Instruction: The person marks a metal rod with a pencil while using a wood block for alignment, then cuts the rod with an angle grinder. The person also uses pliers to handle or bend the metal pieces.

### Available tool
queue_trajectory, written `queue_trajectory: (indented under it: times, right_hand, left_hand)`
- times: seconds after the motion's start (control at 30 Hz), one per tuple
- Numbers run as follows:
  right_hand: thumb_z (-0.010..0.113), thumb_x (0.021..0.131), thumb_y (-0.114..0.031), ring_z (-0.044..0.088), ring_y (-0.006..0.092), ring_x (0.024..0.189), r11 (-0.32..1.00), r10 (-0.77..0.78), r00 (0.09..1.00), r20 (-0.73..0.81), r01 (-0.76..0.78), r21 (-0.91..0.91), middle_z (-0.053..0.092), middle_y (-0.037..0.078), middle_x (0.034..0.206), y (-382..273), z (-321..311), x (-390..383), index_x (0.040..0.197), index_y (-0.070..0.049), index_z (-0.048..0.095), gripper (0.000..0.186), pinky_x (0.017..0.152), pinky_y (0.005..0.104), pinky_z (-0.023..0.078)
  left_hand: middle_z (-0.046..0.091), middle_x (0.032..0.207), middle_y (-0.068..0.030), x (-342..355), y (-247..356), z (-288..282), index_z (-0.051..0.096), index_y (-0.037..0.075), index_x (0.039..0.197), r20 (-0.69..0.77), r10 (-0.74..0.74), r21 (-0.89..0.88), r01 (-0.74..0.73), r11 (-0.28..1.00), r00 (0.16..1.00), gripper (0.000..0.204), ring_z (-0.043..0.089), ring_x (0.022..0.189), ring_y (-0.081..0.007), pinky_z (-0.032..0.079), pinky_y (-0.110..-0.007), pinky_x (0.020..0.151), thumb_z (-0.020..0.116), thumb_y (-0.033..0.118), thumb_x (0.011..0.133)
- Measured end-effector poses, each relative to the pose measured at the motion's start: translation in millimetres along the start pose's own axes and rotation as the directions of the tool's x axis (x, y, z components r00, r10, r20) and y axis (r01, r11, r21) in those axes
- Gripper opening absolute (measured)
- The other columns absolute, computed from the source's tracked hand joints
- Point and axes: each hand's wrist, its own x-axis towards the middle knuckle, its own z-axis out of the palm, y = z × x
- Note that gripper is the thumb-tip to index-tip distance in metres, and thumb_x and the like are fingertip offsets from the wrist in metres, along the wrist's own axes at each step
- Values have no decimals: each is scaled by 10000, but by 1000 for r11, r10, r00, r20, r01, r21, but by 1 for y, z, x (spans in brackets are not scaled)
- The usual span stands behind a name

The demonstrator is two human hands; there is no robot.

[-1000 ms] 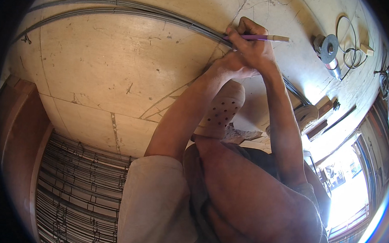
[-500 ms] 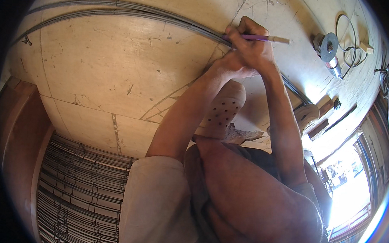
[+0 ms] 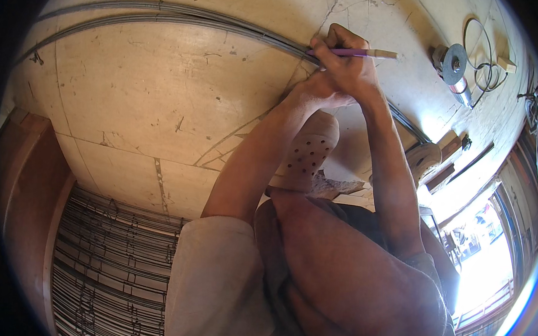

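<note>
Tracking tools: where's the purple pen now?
Head view, upper right of centre: the purple pen is in the right hand, its left end by the grey rods.

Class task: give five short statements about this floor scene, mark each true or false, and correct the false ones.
1. The right hand holds a purple pen-like tool. True.
2. The two hands are far apart. False: the left hand is partly hidden by the right.
3. Grey rods reach toward the upper left. True.
4. Nothing lies right of the hands. False: an angle grinder does.
5. The light-coloured shoe has holes. True.
</note>
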Motion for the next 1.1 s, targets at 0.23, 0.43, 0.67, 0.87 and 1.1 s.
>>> queue_trajectory:
  times: [0.23,0.43,0.67,0.87,1.1]
  right_hand:
    - [701,824,-236,500,221,520,999,-31,996,-80,30,-19,561,131,597,6,4,-1,733,2,535,304,540,363,443]
    - [700,826,-246,535,225,529,1000,-9,999,-46,8,-12,571,126,596,-1,2,-2,741,1,542,305,552,369,459]
    - [697,845,-223,413,82,543,999,-36,996,-83,37,18,423,30,540,-5,5,-4,652,-32,417,390,501,291,384]
    - [692,848,-226,388,97,546,1000,-28,991,-129,28,1,404,36,546,-5,5,-4,665,-33,403,393,497,295,375]
    - [686,847,-238,445,149,544,1000,-16,993,-118,15,-13,460,73,560,-2,5,-3,689,-22,446,360,516,328,409]
  left_hand:
    - [551,1158,-79,1,-5,1,484,53,1229,-1,2,53,-1,999,1000,443,497,1123,-178,397,-340,991,690,164,853]
    - [544,1157,-82,-1,-8,3,479,50,1227,4,2,140,-2,990,1000,444,485,1129,-181,385,-344,994,684,182,856]
    - [536,1154,-84,0,-18,7,473,46,1224,10,14,360,-16,933,1000,447,470,1136,-184,371,-348,998,677,204,860]
    - [533,1149,-87,5,-27,13,476,41,1211,49,-77,-204,86,975,996,421,461,1146,-191,358,-353,1010,661,208,871]
    - [532,1136,-86,3,-7,4,467,31,1209,2,-45,208,44,977,999,415,471,1136,-179,367,-329,1003,652,211,884]
